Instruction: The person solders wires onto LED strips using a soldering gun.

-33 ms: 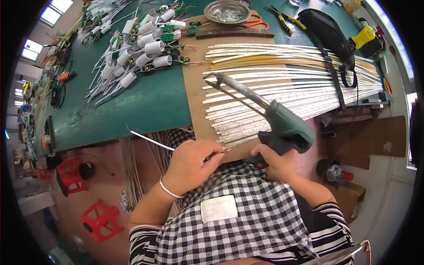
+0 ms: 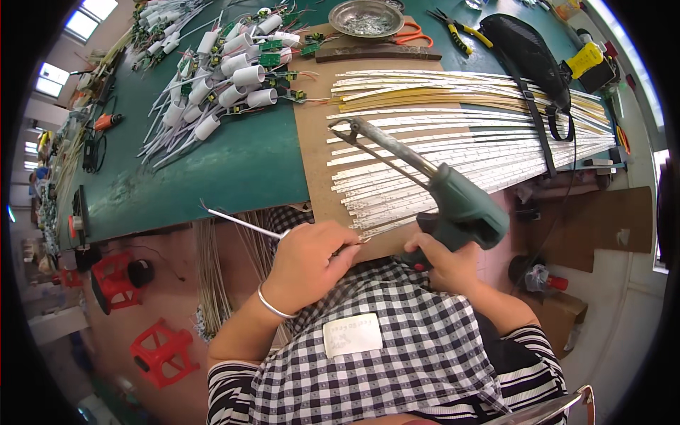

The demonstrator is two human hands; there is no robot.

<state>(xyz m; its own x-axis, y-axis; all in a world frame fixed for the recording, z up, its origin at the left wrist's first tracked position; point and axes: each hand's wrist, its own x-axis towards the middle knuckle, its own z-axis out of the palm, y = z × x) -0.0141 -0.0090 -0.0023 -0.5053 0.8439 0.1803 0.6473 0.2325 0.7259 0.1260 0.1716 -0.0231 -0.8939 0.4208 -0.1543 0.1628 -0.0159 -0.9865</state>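
My left hand is closed round a white cable, with thumb and forefinger pinched together. One end of the cable sticks out to the left past the table edge, with thin bare wires at its tip. Fine wire ends poke from the fingertips, close to the near edge of the brown board. My right hand grips the handle of a dark green soldering gun. Its long metal barrel points up and left, over a row of white LED strips. The tip is apart from my left hand.
Small driver circuits with white sleeves heap on the green table. Behind the board stand a metal bowl, orange scissors and pliers. A black strap crosses the strips. Red stools stand on the floor.
The cable's free part lies slightly flatter, its tip a touch farther left. Both hands and the soldering gun keep almost the same place.
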